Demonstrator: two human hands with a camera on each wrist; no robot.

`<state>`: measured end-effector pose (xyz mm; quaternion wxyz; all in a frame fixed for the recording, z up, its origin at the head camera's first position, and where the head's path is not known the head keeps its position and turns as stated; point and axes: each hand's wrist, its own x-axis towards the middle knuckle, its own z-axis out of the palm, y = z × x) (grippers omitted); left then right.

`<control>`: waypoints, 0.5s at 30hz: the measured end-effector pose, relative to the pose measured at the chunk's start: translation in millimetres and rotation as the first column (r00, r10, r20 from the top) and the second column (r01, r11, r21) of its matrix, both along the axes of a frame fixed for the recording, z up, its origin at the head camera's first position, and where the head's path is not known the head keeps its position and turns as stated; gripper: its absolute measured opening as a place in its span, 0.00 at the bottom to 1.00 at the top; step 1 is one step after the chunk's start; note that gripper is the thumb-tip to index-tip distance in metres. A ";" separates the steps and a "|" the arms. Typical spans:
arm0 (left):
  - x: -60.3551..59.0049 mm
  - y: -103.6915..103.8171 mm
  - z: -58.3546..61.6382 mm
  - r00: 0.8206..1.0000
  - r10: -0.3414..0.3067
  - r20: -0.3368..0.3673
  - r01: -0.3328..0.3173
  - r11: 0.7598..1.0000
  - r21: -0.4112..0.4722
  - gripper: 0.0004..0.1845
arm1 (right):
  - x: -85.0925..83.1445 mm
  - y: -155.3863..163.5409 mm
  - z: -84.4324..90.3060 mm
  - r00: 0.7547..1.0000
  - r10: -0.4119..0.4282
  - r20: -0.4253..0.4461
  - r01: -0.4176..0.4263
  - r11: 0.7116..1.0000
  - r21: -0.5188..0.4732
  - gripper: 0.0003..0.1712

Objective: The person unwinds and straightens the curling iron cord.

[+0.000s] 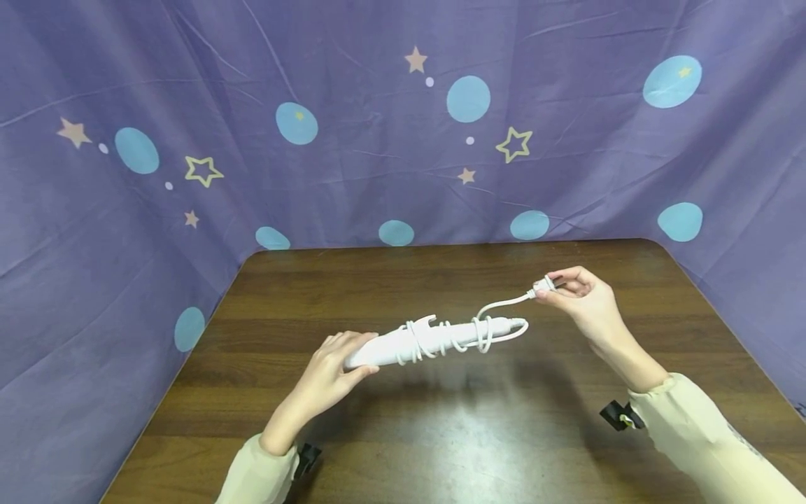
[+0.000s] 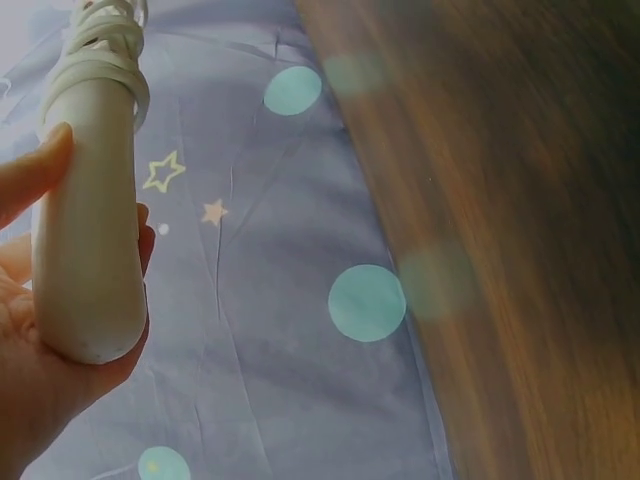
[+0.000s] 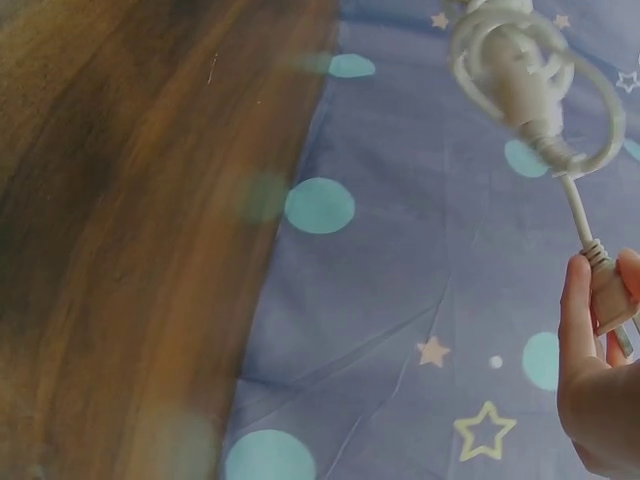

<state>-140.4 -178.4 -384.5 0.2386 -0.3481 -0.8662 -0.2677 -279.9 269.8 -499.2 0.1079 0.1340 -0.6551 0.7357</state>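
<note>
Both hands hold on: my left hand grips the white wand lying sideways, my right hand pinches the plug off its right end.

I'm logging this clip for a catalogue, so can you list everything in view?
white appliance: one, white, long, held above the table.
cord: one, white, coiled round the appliance, loose end running right.
plug: one, white, at the cord's end.
table: one, dark brown wood.
backdrop cloth: one, purple with blue dots and stars.
sleeves: two, cream.
left hand: one, grips the appliance's bare end.
right hand: one, pinches the plug.
</note>
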 end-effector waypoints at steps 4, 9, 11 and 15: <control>0.7 0.7 1.2 1.000 -0.011 0.013 0.011 1.000 0.013 0.25 | -5.1 -2.3 -2.1 1.000 0.005 0.012 -0.005 1.000 -0.015 0.27; 0.7 1.1 3.4 1.000 -0.014 0.000 0.014 0.999 0.035 0.25 | 1.4 -11.2 -1.7 0.998 -0.029 0.050 0.027 0.998 0.051 0.26; 0.4 0.7 4.2 1.000 -0.011 -0.013 0.011 0.999 0.048 0.25 | 6.0 -15.1 -1.5 0.997 -0.032 0.067 0.027 0.997 0.079 0.25; -0.8 -0.7 5.9 1.000 0.006 -0.020 -0.004 0.997 0.074 0.26 | 15.1 -20.6 -1.8 0.995 -0.002 0.095 -0.009 0.993 0.114 0.25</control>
